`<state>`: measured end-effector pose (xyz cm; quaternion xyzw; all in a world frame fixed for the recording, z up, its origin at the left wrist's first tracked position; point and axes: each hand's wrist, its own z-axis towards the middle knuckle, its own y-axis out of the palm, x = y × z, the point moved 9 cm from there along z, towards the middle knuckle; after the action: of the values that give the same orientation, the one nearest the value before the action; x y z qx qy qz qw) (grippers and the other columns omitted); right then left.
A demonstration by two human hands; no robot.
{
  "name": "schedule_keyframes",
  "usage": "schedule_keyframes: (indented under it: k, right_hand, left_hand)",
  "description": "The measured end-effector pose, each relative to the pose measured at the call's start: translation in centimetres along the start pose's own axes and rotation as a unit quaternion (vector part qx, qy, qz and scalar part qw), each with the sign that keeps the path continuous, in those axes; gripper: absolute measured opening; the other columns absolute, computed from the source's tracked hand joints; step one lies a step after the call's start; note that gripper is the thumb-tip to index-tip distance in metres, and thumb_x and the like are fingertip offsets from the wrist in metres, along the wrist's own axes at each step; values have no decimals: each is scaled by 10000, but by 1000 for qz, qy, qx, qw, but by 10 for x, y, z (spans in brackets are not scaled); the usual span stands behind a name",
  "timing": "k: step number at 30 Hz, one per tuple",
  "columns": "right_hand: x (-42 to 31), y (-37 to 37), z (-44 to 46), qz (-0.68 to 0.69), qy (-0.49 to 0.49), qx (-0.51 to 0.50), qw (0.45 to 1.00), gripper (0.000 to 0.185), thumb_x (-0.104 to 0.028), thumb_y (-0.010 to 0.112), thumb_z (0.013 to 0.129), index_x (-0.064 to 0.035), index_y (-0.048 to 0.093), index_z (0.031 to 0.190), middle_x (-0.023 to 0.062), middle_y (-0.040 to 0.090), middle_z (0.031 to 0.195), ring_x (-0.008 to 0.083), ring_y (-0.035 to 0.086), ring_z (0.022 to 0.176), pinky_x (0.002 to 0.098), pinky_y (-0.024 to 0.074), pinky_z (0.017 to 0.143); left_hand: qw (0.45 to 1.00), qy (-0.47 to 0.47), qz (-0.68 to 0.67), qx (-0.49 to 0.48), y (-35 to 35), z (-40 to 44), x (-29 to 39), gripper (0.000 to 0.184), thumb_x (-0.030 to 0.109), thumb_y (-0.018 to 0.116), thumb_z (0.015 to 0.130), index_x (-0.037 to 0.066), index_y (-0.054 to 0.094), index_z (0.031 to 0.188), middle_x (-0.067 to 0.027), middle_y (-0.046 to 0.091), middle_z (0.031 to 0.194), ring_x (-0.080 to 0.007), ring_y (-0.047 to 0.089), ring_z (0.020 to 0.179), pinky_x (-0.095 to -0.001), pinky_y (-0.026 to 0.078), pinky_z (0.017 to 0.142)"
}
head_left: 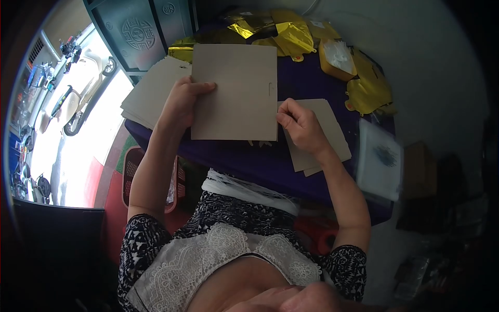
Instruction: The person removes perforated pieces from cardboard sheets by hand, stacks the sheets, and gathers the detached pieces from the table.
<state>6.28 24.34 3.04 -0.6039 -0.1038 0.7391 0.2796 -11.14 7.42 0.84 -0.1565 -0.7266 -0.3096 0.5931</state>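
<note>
A flat, square greyish-tan cardboard sheet (234, 93) is held up over the table, with a small slot-like cut near its right edge. My left hand (183, 101) grips it by the left edge, one digit stretched across the front and the others partly hidden. At the right edge my right hand (302, 125) is closed, fingers curled and thumb pressed to the index finger. Whether it pinches the edge or a small piece cannot be made out. Below this hand lie a few similar sheets (330, 130). A fanned stack of cardboard sheets (150, 96) lies left of my left hand.
Shiny gold packaging (293, 39) runs along the back of the purple-covered table (312, 78). A yellow box (338, 60) and a clear plastic bag (379, 158) are at the right. A pink basket (134, 158) stands below left; a dark green panel (138, 34) rises behind.
</note>
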Motion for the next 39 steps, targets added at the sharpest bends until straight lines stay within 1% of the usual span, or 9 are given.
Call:
schedule_keyframes:
  k: [3,9,12,15,24,27,30,33,39]
  right_hand:
    - [-10,-3,-2,-28,-16,20,999,173,-94,599,924,-8,509,803,54,536,692,153,514,644,313,424,599]
    - [-53,-11,-12,-166,-249,110,948,124,-1,597,868,-12,495,798,101,482,710,265,494,655,347,424,590]
    - [-62,-17,-21,-146,-299,130,934,126,16,586,876,-15,489,802,95,496,720,243,506,647,341,424,581]
    - [-55,-29,-27,-97,-274,151,945,116,-1,579,894,-14,498,812,89,510,719,218,517,636,339,426,570]
    - [35,7,-2,-106,123,-13,987,135,-77,618,892,3,722,921,138,684,727,126,623,605,274,464,548]
    - [46,1,10,-89,128,2,988,199,-83,568,917,-3,709,1033,115,707,778,114,611,601,270,484,559]
    - [32,-2,16,75,63,31,995,264,-88,513,934,43,647,1121,104,713,872,128,656,684,269,530,616]
    - [21,9,14,357,103,15,928,317,-82,480,934,82,575,1188,117,694,978,165,690,796,295,570,688]
    - [11,17,15,340,106,-30,934,282,-54,524,906,74,578,1151,130,681,1011,182,702,857,322,596,737]
  left_hand:
    - [1000,-17,-7,-2,1,2,-2,337,62,637,825,-116,561,1101,-186,668,949,-253,701,754,-359,597,716]
    - [998,-45,-40,0,1,10,-15,338,51,624,829,-117,557,1114,-194,663,970,-272,699,797,-388,598,739]
    - [997,-43,-52,43,-8,14,-15,322,31,613,838,-129,556,1111,-205,657,969,-285,694,793,-406,592,740]
    - [995,-21,-54,80,-21,14,-6,294,0,608,844,-150,558,1092,-225,651,971,-297,690,781,-420,588,718]
    - [999,26,3,44,-14,-6,16,268,24,624,848,-135,567,1056,-206,664,907,-260,695,735,-366,594,677]
    - [998,36,22,35,-3,-14,18,259,25,623,852,-132,575,1052,-199,669,901,-248,696,725,-350,593,677]
    - [998,43,34,22,4,-20,20,250,24,619,857,-126,588,1054,-198,674,911,-242,698,726,-335,591,677]
    - [998,48,44,9,10,-27,25,246,25,613,863,-122,595,1059,-193,679,911,-232,697,722,-321,588,675]
    - [996,47,78,-17,24,-34,24,251,35,616,865,-115,602,1066,-174,684,894,-208,694,720,-301,577,670]
